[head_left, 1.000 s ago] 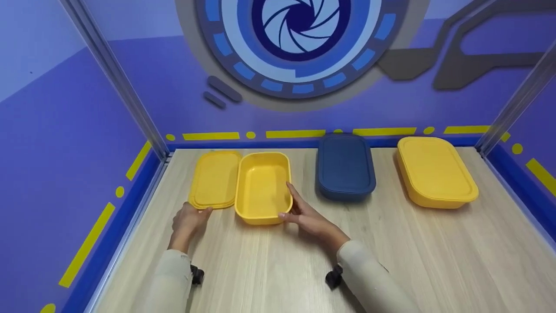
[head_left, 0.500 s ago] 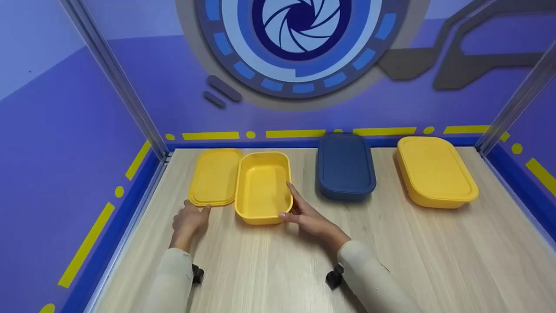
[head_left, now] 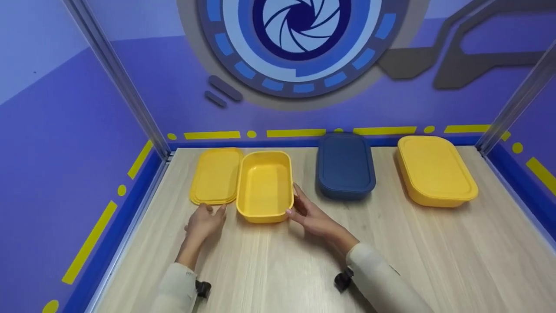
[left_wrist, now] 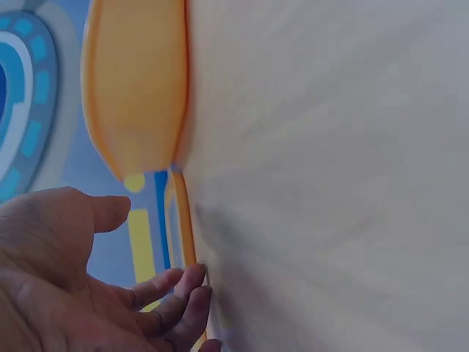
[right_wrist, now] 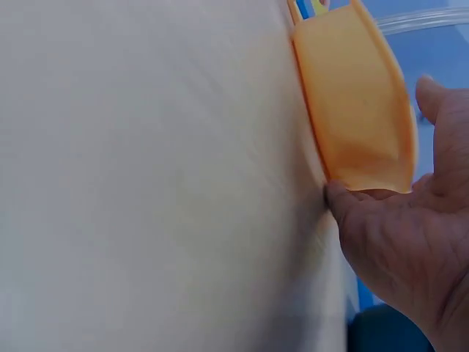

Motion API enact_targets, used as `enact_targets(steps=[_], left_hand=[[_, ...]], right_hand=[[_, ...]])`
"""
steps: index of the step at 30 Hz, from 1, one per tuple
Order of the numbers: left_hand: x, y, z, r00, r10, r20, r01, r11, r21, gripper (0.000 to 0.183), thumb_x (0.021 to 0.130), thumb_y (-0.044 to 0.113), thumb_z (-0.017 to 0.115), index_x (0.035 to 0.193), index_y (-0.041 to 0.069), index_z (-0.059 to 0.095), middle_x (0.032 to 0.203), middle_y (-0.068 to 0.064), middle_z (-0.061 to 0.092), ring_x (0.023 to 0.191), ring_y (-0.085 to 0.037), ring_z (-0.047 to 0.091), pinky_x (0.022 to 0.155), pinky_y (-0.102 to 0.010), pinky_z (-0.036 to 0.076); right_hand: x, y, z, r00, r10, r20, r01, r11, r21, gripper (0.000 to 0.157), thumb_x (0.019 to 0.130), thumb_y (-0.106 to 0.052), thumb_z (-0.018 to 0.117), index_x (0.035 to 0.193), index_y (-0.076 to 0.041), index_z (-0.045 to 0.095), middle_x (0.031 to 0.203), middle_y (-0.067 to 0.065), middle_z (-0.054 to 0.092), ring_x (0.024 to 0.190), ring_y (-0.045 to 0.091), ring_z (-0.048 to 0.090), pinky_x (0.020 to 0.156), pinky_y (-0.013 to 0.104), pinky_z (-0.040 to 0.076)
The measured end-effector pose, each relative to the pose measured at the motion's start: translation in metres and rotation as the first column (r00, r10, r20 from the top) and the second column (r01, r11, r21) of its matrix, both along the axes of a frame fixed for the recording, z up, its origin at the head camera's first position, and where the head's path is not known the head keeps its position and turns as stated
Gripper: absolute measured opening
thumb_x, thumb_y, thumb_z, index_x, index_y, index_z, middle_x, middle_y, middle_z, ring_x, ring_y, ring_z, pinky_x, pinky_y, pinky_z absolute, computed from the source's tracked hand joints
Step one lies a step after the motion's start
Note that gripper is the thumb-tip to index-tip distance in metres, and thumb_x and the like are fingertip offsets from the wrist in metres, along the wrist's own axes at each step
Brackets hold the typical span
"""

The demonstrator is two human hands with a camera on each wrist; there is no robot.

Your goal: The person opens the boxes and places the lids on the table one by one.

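Observation:
A yellow rectangular box (head_left: 266, 187) without its lid stands on the wooden table, seen from the side in both wrist views. Flat against its left side lies a yellow lid (head_left: 217, 176). My left hand (head_left: 205, 221) is at the lid's near edge, its thumb apart and its fingers loosely bent with nothing between them. In the left wrist view the fingertips (left_wrist: 194, 293) overlap the lid's edge. At the box's near right corner is my right hand (head_left: 317, 219), fingers along the side and thumb by the rim. The right wrist view shows this thumb lifted away from the wall.
A lidded dark blue box (head_left: 346, 165) stands at the back, right of the open one. Further right is a lidded yellow box (head_left: 436, 171). Blue printed walls (head_left: 286, 104) border the table (head_left: 269, 269) at the back and both sides.
My left hand has slid right along the lid's near edge, after the lid shifted slightly back. My right hand has drawn slightly right, its thumb moving off the box's inner rim.

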State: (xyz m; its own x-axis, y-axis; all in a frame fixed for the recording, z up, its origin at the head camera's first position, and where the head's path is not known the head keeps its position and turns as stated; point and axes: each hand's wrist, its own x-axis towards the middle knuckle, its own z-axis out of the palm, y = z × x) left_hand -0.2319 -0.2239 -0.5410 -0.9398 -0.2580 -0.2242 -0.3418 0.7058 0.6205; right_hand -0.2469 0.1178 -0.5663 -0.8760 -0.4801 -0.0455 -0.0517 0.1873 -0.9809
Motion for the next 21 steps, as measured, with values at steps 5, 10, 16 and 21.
enact_targets(steps=[5, 10, 16, 21], left_hand=[[0.024, 0.022, 0.006, 0.999, -0.039, -0.004, 0.039, 0.999, 0.01, 0.048, 0.106, 0.046, 0.06, 0.12, 0.001, 0.067, 0.11, -0.018, 0.073, 0.101, -0.035, 0.067, 0.091, -0.051, 0.048], [0.048, 0.046, 0.008, 0.99, -0.141, -0.016, 0.142, 0.988, 0.06, 0.052, 0.105, 0.055, 0.062, 0.112, 0.004, 0.072, 0.097, -0.007, 0.071, 0.081, -0.019, 0.062, 0.068, -0.031, 0.048], [0.051, 0.068, 0.006, 0.971, -0.232, -0.056, 0.239, 0.951, 0.195, 0.06, 0.108, 0.06, 0.051, 0.1, 0.005, 0.076, 0.089, -0.006, 0.071, 0.075, -0.016, 0.059, 0.065, -0.029, 0.046], [0.039, 0.08, 0.001, 0.974, -0.219, -0.052, 0.222, 0.889, 0.4, 0.068, 0.112, 0.059, 0.043, 0.102, 0.0, 0.077, 0.097, -0.011, 0.078, 0.089, -0.017, 0.072, 0.083, -0.034, 0.06]], right_hand=[[0.019, 0.034, 0.009, 0.999, -0.021, -0.05, 0.026, 0.994, 0.109, 0.082, 0.111, -0.032, 0.059, 0.174, -0.019, 0.008, 0.172, 0.025, 0.033, 0.16, 0.04, 0.037, 0.129, 0.059, 0.032], [0.038, 0.073, 0.015, 0.992, -0.056, -0.112, 0.079, 0.974, 0.211, 0.074, 0.111, -0.034, 0.058, 0.172, -0.012, 0.021, 0.165, 0.025, 0.047, 0.153, 0.042, 0.049, 0.124, 0.064, 0.038], [0.052, 0.102, 0.008, 0.975, -0.136, -0.174, 0.173, 0.961, 0.217, 0.069, 0.111, -0.032, 0.06, 0.168, -0.006, 0.031, 0.154, 0.027, 0.059, 0.143, 0.043, 0.059, 0.117, 0.055, 0.049], [0.059, 0.117, 0.003, 0.97, -0.196, -0.146, 0.221, 0.958, 0.182, 0.067, 0.11, -0.029, 0.061, 0.167, -0.005, 0.034, 0.149, 0.026, 0.063, 0.14, 0.042, 0.062, 0.106, 0.023, 0.053]])
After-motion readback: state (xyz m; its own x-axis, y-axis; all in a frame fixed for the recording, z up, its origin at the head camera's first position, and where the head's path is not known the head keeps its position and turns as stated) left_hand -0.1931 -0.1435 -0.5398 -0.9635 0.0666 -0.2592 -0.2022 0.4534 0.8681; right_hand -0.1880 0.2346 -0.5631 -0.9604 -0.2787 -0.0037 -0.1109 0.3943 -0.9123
